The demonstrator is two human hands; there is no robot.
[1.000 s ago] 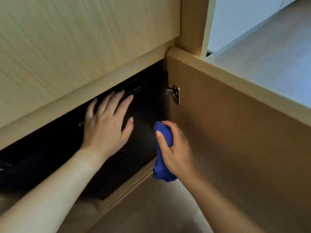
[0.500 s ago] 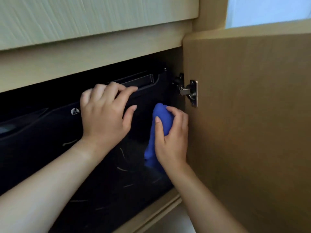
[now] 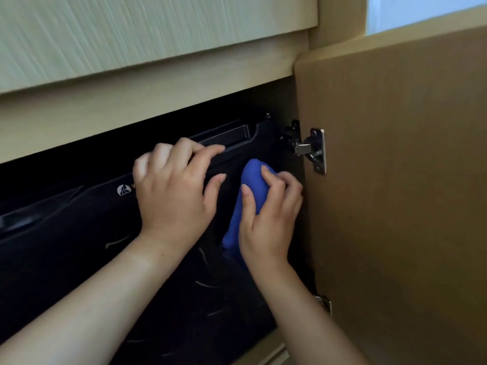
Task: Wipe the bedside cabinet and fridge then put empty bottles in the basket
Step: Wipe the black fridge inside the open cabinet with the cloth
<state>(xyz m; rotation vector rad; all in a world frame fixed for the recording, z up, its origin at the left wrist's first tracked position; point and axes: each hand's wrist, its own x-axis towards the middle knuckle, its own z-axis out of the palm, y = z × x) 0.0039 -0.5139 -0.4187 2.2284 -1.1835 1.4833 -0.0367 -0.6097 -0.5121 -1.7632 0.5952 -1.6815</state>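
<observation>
A black mini fridge (image 3: 79, 259) sits inside a light wooden cabinet, its glossy door facing me with a small white logo near the top. My left hand (image 3: 174, 191) has its fingers hooked over the recessed handle at the top edge of the fridge door. My right hand (image 3: 268, 219) holds a bunched blue cloth (image 3: 250, 191) and presses it against the fridge door's upper right corner, close to the cabinet's side wall. No bottles or basket are in view.
The wooden cabinet door (image 3: 395, 193) stands open on the right, hung on a metal hinge (image 3: 313, 151); a second hinge (image 3: 324, 302) shows lower down. A pale drawer front (image 3: 131, 35) runs above the fridge opening. The cabinet's bottom rail (image 3: 271, 351) lies under the fridge.
My left hand went from lying flat on the fridge door to curling over its top handle. My right hand carried the blue cloth up to the door's upper right corner. The camera tilted lower.
</observation>
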